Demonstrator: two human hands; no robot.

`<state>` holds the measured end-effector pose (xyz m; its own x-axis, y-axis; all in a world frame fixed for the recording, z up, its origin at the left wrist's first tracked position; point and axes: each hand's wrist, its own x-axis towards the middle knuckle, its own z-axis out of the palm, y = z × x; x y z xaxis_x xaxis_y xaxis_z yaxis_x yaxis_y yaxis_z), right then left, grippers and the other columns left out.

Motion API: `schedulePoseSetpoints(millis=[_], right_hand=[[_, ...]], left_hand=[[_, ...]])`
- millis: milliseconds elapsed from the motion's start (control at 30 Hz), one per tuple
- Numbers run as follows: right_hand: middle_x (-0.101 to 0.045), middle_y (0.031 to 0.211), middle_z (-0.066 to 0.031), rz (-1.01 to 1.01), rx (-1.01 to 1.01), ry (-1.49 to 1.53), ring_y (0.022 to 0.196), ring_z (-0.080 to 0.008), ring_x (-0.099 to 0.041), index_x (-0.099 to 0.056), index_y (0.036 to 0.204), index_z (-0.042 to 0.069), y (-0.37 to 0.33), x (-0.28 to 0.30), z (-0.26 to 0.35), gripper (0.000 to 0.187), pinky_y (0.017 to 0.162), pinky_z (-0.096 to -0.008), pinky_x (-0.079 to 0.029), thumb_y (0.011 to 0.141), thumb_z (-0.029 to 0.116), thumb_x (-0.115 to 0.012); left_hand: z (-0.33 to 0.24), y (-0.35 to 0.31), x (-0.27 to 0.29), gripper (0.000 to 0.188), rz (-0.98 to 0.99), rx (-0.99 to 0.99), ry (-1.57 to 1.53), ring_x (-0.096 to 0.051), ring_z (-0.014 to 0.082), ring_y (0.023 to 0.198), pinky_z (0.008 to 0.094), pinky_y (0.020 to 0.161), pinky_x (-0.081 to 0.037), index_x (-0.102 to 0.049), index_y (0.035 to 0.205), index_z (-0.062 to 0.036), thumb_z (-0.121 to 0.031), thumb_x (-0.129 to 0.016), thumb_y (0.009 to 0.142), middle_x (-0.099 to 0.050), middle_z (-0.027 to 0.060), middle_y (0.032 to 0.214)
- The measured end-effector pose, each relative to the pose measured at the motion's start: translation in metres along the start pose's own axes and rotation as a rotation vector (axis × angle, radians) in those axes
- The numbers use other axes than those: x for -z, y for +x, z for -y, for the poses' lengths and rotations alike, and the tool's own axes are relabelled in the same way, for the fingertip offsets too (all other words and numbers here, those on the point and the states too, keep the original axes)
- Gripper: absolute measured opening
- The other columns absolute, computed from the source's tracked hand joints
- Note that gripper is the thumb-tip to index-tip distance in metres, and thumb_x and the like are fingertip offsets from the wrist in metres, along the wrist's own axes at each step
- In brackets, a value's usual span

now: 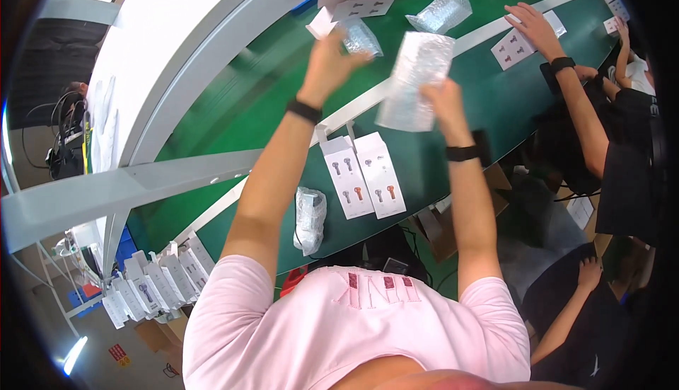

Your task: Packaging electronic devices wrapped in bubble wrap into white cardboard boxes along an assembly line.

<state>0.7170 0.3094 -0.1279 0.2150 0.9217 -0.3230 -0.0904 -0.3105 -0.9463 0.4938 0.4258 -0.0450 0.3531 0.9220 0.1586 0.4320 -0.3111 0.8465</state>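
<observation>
My right hand (pixel 445 103) is closed on the lower right edge of a flat bubble-wrap bag (pixel 417 71), raised over the bench. My left hand (pixel 329 68) reaches toward the far side, slightly blurred, with thumb and fingers apart. Just beyond its fingers are a white box (pixel 364 1) with its end flap open and a small bubble-wrapped packet (pixel 362 38); whether the fingertips touch them I cannot tell. Between my forearms, two white earphone boxes (pixel 363 178) lie side by side, flaps up at the far end. Left of them rests another bubble-wrapped packet (pixel 309 220).
A white rail (pixel 364 103) runs along the green bench. A grey metal frame (pixel 141 185) crosses at left, near a row of white boxes (pixel 155 284). Another bubble-wrapped packet (pixel 444 11) lies far ahead. At right, a co-worker's hand (pixel 534 29) touches a white box (pixel 513 49).
</observation>
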Motion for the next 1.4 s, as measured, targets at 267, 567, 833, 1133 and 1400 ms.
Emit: schedulePoseSetpoints(millis=[267,567,833,1133,1400], right_hand=[[-0.058,0.115,-0.0284,-0.462,0.501,-0.907,0.108,-0.0418,-0.056,-0.052,0.12,-0.009,0.038,-0.025,0.056,0.067,0.088,-0.0449,-0.047,0.074,0.033,-0.076],[-0.055,0.113,-0.0236,-0.27,0.359,-1.018,0.104,-0.0438,-0.057,-0.043,0.122,0.003,0.143,-0.182,-0.018,0.067,0.082,-0.0528,-0.05,0.069,0.03,-0.073],[-0.065,0.085,-0.0056,0.306,0.028,-0.337,0.071,-0.0145,-0.059,-0.065,0.096,0.0,0.059,-0.119,0.077,0.038,0.06,-0.0285,-0.046,0.078,0.032,-0.065],[-0.064,0.088,-0.0022,0.492,-0.211,-0.231,0.077,-0.0083,-0.057,-0.065,0.1,-0.003,-0.127,-0.093,0.133,0.037,0.068,-0.023,-0.044,0.083,0.03,-0.063],[-0.054,0.129,-0.0129,0.546,0.484,-0.365,0.091,-0.0166,-0.061,-0.041,0.137,-0.002,-0.253,-0.17,0.196,0.078,0.083,-0.0332,-0.047,0.086,0.054,-0.061]], left_hand=[[0.079,0.062,0.018,0.022,-0.516,0.128,-0.499,-0.069,0.0227,0.076,0.0332,0.065,-0.057,-0.066,0.099,0.0028,-0.003,-0.067,0.079,-0.07,0.0171,0.087],[-0.139,-0.271,0.16,0.023,-0.02,0.34,0.302,-0.062,0.0313,0.09,0.0358,0.081,-0.049,-0.065,0.098,-0.0007,0.005,-0.063,0.075,-0.064,0.0141,0.097],[-0.013,-0.369,0.271,0.024,0.502,0.536,0.739,-0.059,0.0384,0.086,0.0447,0.077,-0.049,-0.065,0.094,-0.005,-0.011,-0.066,0.071,-0.06,0.0184,0.087],[-0.032,-0.289,0.19,0.078,0.198,-0.008,0.618,-0.059,0.0362,0.103,0.0411,0.091,-0.048,-0.047,0.136,-0.0101,-0.022,-0.08,0.066,-0.055,0.0204,0.126],[-0.087,-0.321,0.19,0.05,0.079,0.116,-0.357,-0.063,0.019,0.092,0.0314,0.085,-0.048,-0.062,0.114,-0.0004,-0.017,-0.079,0.07,-0.067,0.0099,0.104]])
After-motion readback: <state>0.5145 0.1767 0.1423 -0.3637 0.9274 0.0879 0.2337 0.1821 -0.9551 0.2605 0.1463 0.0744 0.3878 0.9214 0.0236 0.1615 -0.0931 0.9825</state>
